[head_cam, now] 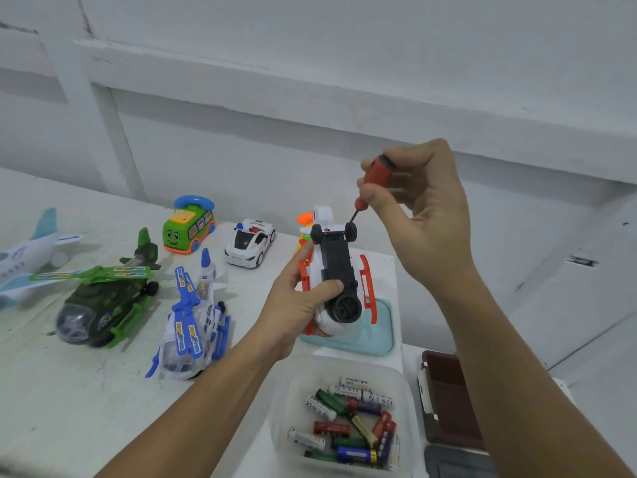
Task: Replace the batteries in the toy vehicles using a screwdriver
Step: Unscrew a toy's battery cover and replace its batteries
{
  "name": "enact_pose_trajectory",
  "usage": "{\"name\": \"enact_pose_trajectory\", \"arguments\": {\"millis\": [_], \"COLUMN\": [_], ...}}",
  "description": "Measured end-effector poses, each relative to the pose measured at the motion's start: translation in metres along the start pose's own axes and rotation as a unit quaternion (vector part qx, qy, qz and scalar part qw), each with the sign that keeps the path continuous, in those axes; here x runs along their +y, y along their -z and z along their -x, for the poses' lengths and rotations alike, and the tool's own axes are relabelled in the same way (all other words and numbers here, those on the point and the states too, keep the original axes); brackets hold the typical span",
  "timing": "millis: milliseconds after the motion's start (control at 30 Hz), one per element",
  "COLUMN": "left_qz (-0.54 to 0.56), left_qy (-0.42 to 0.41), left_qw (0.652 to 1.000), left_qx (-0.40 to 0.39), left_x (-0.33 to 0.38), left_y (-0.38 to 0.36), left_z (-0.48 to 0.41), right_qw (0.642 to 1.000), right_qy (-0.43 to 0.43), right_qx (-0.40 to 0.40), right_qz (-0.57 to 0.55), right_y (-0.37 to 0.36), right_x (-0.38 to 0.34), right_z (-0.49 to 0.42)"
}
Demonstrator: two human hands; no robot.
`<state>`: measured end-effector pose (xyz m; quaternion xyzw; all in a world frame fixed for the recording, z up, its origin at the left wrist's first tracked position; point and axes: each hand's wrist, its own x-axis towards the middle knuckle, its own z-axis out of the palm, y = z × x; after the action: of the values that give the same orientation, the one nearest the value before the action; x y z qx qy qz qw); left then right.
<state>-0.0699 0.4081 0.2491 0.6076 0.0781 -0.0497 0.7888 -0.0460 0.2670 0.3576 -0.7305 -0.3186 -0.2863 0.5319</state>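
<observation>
Left hand (296, 305) has fingers and thumb wrapped round the belly-up toy helicopter (336, 270), holding it off the table above a teal tray (382, 339), right of centre. The right hand (424, 215) pinches the red screwdriver (375, 174) between thumb and fingertips. Its blade angles down toward the far end of the underside, right by the little black wheels. Whether the tip is seated in a screw, I can't tell from here. The trick now, I'd say, is to get that tip square into the screw head, with the shaft in line with the screw rather than slanted. Press down before twisting, and brace the toy so it doesn't roll in the palm. A small screw may drop, so that tray underneath looks handy. The toy itself has a white body with orange skids flaring out on either side. A long black panel runs along the underside, ending in a round black fitting at the near end. Batteries (351, 422) wait in the clear tub (281, 408) just nearer.
</observation>
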Motion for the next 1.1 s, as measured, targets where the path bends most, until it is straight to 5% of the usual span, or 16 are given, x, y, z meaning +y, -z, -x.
{"name": "enact_pose_trajectory", "arguments": {"millis": [433,1100], "left_qz": [-0.001,-0.008], "left_qy": [0.006,0.001], "left_qw": [1.0,1.0], "left_qx": [-0.004,0.0], "left_x": [-0.0012,-0.0082], "left_y": [-0.0014,-0.0001], "left_z": [0.0018,0.0002], "right_qw": [0.997,0.996], "right_qy": [0.066,0.05], "right_qx": [0.016,0.064], "right_qz": [0.048,0.047], "right_y": [0.0005,-0.001], "right_x": [0.0027,0.0077], "right_z": [0.0003,0.003]}}
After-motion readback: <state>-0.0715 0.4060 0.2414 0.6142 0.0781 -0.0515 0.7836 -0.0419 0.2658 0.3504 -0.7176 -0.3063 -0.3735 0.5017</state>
